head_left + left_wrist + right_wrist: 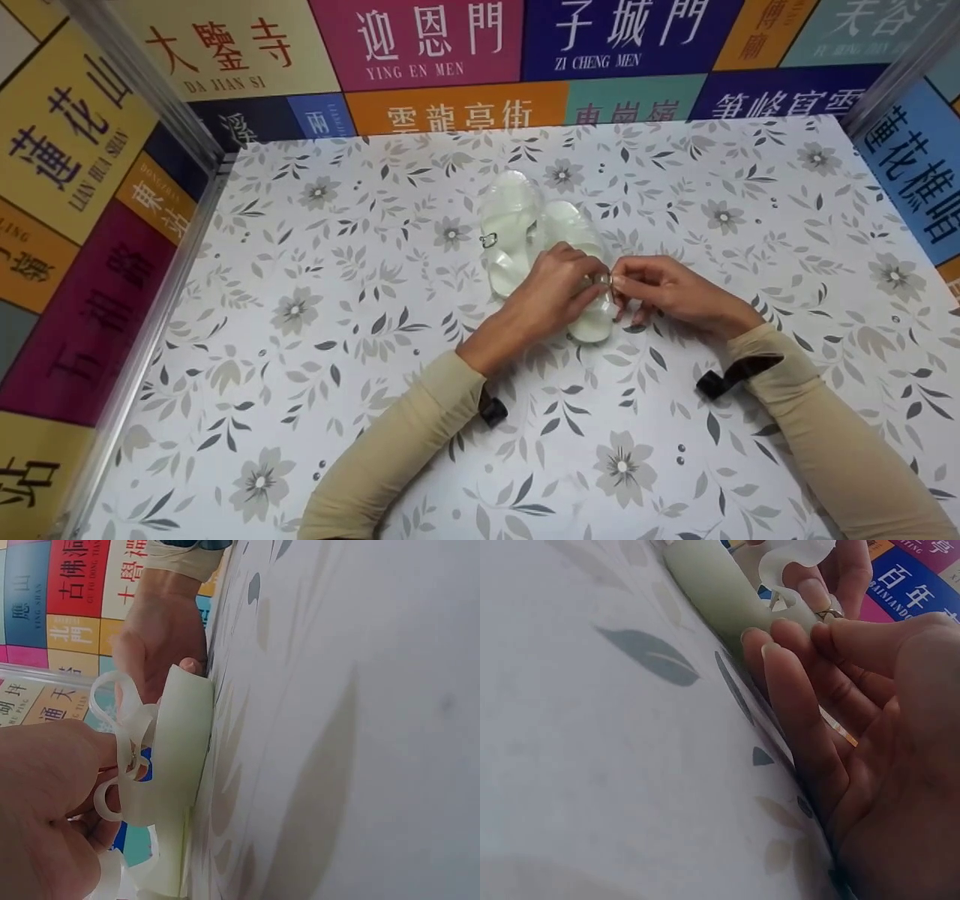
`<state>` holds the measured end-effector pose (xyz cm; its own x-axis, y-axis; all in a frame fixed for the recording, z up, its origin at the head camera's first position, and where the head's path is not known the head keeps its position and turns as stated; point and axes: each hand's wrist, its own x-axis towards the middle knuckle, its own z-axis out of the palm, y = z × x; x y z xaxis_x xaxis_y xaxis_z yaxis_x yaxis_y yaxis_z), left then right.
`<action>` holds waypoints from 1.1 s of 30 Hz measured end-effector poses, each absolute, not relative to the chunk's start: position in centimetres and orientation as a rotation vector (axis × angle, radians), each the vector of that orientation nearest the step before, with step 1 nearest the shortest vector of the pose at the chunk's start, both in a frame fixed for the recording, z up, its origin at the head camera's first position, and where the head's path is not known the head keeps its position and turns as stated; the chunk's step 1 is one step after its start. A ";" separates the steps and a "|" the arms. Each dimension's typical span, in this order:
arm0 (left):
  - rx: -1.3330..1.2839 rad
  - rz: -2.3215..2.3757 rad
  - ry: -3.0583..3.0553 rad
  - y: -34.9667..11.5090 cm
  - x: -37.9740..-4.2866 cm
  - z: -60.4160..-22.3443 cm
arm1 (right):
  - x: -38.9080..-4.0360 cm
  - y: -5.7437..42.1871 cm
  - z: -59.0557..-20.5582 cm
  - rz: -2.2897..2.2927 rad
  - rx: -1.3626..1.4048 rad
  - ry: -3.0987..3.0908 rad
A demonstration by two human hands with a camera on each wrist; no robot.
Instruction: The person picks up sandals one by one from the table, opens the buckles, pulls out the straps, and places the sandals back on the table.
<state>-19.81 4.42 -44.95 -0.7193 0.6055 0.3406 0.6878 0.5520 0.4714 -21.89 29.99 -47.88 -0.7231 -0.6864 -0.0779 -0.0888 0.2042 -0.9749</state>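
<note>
Two pale green-white sandals lie side by side on the table. Both hands are at the right sandal [592, 324], whose sole rests flat on the cloth. My left hand [546, 289] reaches over it and pinches its strap [127, 712]. From the other side, the right hand [679, 294] holds the strap end between thumb and forefinger, right at a small metal buckle [831, 614]; its other fingers [791, 682] extend beside the sole. The left sandal [511, 201] stands untouched, its own buckle [489, 240] showing on the outer side. Fingers partly hide the right strap.
A white tablecloth [300, 420] with grey flowers and leaves covers the table. Colourful panels [431, 41] with Chinese lettering stand along the back and sides. Black wrist straps [739, 375] sit at both sleeves.
</note>
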 end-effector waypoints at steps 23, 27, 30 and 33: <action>-1.093 -0.931 -2.678 4.3 -19.8 -45.1 | -21.9 30.0 -47.6 -1.532 -0.711 1.986; -1.098 -0.949 -2.647 4.3 -19.8 -45.1 | -22.0 30.1 -47.7 -1.533 -0.714 1.984; -1.096 -0.968 -2.641 4.3 -19.7 -45.0 | -22.0 30.1 -47.8 -1.535 -0.706 1.978; -1.094 -0.978 -2.649 4.3 -19.7 -44.9 | -22.0 30.1 -47.8 -1.542 -0.701 1.981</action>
